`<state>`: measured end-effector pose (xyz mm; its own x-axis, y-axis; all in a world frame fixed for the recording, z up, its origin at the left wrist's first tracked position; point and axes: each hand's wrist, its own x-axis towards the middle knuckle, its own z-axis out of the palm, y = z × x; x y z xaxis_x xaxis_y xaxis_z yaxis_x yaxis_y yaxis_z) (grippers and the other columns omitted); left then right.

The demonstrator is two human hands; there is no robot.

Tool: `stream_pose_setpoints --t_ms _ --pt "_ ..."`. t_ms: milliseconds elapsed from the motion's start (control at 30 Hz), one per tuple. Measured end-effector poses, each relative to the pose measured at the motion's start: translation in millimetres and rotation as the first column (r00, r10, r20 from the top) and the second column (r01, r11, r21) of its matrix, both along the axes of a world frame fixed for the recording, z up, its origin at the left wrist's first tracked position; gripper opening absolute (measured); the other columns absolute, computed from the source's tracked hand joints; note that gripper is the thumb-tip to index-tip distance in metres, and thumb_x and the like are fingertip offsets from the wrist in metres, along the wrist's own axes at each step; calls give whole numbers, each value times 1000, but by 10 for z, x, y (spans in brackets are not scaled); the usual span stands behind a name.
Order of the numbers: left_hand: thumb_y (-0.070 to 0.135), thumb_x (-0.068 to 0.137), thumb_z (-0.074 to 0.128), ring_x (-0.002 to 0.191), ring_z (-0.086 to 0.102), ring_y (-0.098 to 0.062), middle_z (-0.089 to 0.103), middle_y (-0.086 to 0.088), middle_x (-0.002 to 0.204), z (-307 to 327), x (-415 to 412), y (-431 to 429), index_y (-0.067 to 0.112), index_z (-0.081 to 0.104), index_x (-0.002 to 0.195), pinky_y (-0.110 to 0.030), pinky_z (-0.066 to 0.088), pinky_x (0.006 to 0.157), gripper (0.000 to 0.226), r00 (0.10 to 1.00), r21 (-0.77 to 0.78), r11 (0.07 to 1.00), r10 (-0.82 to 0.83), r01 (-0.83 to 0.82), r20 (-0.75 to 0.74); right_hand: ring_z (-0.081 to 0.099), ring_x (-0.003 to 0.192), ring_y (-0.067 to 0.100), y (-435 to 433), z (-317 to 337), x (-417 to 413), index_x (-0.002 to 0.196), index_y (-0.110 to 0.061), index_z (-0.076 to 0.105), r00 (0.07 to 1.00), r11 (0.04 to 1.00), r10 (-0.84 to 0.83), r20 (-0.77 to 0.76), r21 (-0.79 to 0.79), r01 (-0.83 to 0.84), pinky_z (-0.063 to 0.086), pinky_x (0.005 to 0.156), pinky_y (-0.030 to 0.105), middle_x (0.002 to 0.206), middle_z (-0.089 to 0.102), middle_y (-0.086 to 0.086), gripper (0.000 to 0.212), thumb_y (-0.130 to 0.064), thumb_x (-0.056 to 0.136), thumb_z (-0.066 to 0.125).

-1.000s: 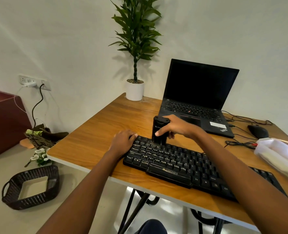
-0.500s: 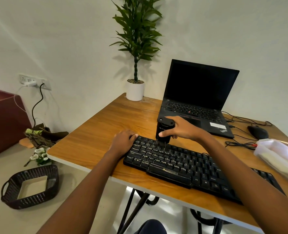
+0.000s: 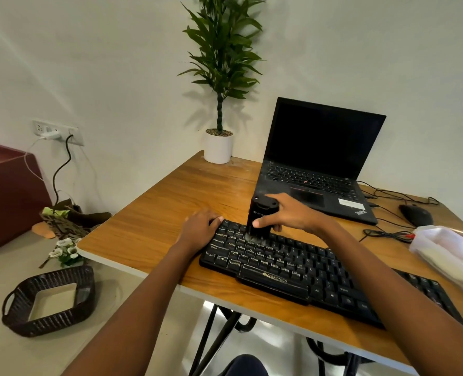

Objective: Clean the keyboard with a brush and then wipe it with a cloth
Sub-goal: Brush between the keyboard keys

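Observation:
A black keyboard (image 3: 300, 272) lies along the front of the wooden table (image 3: 154, 223). My right hand (image 3: 292, 213) grips a black cylindrical brush (image 3: 260, 215) held upright, its pale bristles touching the keys near the upper left rows. My left hand (image 3: 200, 229) rests on the keyboard's left end, fingers curled over its edge, thumb lying on the top corner. No cloth is clearly visible.
An open black laptop (image 3: 317, 164) stands behind the keyboard. A potted plant (image 3: 219, 147) is at the far corner. A mouse (image 3: 416, 214), cables and a clear plastic container (image 3: 450, 253) are at the right. A dark basket (image 3: 48, 299) sits on the floor.
My right hand shifted the brush slightly back and forth along the upper left key rows. The left hand has stayed on the keyboard's left end.

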<state>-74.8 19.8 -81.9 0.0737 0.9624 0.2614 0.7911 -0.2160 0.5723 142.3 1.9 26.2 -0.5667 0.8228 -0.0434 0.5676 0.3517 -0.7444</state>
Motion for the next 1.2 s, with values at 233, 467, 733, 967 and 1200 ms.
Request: stream_pose_setpoints --t_ms 233,467,733,967,1200 --pt "36 98 40 113 50 -21 60 -3 119 9 1 -21 18 64 116 -38 29 98 34 1000 3 1000 0 0 -3 53 55 10 -18 21 -84 94 2 57 999 999 -23 -47 25 24 42 49 18 77 59 8 25 -12 79 70" --pt "36 98 41 113 50 -22 60 -2 118 9 2 -29 19 66 114 -38 29 98 33 1000 4 1000 9 -9 4 53 62 11 17 34 -164 89 -7 58 999 987 -5 49 163 -3 43 60 25 78 57 6 21 -17 78 72" --pt "36 98 41 111 51 -21 59 -3 117 25 0 -33 19 65 115 -38 28 100 34 1000 -1 1000 9 -9 -5 52 61 14 46 18 -164 95 2 57 999 993 -16 47 117 10 43 55 23 79 57 10 29 -16 78 72" --pt "36 98 42 108 53 -21 60 -3 114 10 -5 -7 19 67 110 -44 35 100 32 1000 -18 1000 5 -4 18 51 55 2 44 -65 -250 81 -13 55 1000 989 4 4 146 -5 39 56 20 71 55 -2 17 -16 78 72" --pt "35 97 44 104 54 -22 62 -4 111 -11 -17 0 19 68 108 -46 40 96 31 999 -19 1000 -8 9 45 53 56 11 50 -68 -336 79 -17 54 997 995 -6 -76 97 13 43 49 21 70 56 0 17 -15 79 71"
